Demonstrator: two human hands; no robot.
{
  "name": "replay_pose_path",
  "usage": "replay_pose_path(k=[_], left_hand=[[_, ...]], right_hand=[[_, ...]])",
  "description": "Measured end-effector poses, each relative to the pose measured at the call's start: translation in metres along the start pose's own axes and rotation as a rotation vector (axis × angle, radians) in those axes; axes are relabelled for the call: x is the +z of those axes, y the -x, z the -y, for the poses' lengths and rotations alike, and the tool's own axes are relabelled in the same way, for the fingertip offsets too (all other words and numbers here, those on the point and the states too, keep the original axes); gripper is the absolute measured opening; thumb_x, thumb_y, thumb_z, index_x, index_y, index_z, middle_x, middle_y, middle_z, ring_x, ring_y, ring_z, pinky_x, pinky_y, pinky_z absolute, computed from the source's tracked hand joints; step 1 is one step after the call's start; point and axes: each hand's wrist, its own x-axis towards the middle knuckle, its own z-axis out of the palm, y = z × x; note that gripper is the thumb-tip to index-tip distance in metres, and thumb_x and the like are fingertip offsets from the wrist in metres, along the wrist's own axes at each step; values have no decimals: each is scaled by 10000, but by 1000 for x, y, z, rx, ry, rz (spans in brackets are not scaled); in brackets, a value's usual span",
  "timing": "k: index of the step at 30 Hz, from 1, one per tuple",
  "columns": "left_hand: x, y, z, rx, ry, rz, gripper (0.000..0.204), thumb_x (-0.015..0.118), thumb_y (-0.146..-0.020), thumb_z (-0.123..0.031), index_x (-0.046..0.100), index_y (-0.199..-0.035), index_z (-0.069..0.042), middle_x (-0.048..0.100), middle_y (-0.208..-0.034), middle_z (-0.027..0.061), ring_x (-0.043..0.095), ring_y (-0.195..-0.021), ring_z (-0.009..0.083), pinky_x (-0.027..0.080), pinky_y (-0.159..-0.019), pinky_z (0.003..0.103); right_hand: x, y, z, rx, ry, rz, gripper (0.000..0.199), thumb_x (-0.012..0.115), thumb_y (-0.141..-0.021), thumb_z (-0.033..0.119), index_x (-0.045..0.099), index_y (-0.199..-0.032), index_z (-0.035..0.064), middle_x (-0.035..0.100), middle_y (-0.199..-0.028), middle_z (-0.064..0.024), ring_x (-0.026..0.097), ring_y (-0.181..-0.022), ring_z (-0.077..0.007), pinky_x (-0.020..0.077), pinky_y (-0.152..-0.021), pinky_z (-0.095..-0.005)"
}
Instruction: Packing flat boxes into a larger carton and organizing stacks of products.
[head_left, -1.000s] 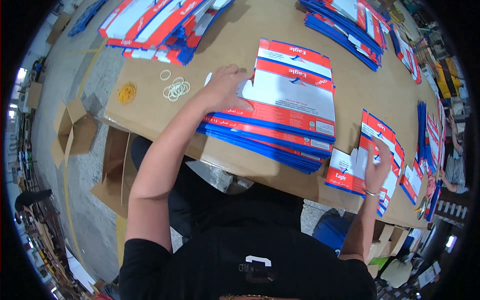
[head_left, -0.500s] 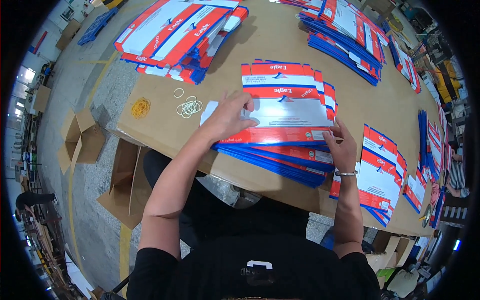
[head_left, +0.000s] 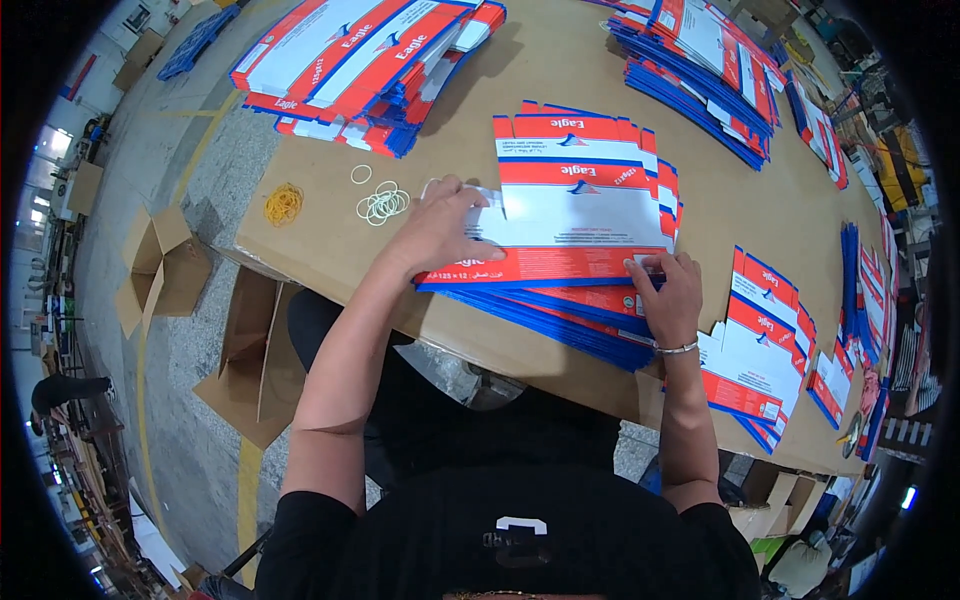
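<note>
Flat printed carton blank [head_left: 580,218] tops the blank stack [head_left: 570,325] on the table [head_left: 550,70], prob. light, stiff-ish, slick, crease-prone, best held by opp. edges, w/ L hand [head_left: 432,233] half-open atop its left end & R hand [head_left: 671,300] curled at lwr-R corner, can't tell if pinching.

hands [head_left: 440,234]: 2 | carton stacks [head_left: 590,212]: at least 5 | yellow band heap [head_left: 283,204]: 1 | white band heap [head_left: 384,206]: 1

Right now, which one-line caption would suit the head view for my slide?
Left hand and right hand at opposite sides of stacked flat boxes, yellow rubber bands nearby on a brown table.
</note>
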Motion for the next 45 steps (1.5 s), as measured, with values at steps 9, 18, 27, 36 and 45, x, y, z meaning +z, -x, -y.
replay_pose_path(k=[9, 18, 27, 36, 45], left_hand=[[-10, 20, -20, 172, 199, -239, 443, 829, -678, -300, 550, -971, -121, 625, -967, 39, 597, -1025, 249, 88, -1120, 624], [-27, 43, -38, 337, 116, -346, 262, 773, -718, -85, 573, -886, -114, 565, -831, 4, 597, -902, 215, 151, -1110, 632], [-22, 48, -50, 405, 78, -380, 229, 737, -740, -48, 614, -916, -127, 548, -861, 11, 592, -918, 197, 201, -1104, 592], [-24, 3, -55, 354, 320, -287, 430, 714, -814, -248, 600, -1207, -119, 603, -1147, 81, 553, -1133, 268, 256, -1103, 533], [9, -99, 3, 42, -296, 222, 1022, 801, -628, -509, 353, -1447, -95, 328, -1507, 108, 285, -1393, 318, 279, -1100, 523]], right_hand=[[-13, -10, -41, 152, -417, -135, 515, 704, -861, 347, 578, -1221, 0, 668, -926, -119, 631, -879, -195, 515, -732, -305], [-43, 24, -14, 105, -949, -171, 355, 667, -905, 272, 636, -1139, 6, 704, -944, -125, 670, -867, -174, 517, -734, -278], [-49, 45, -15, 123, -937, -189, 305, 648, -919, 235, 644, -1114, 1, 698, -961, -98, 642, -895, -144, 488, -781, -272], [-85, 59, -147, 302, -972, -377, 477, 631, -909, 141, 464, -1334, 1, 608, -1183, -87, 586, -1014, -145, 461, -904, -301], [-131, 141, -349, 618, -914, -152, 632, 653, -888, 168, 370, -1414, -39, 501, -1358, -123, 517, -1178, -199, 395, -1012, -329]])
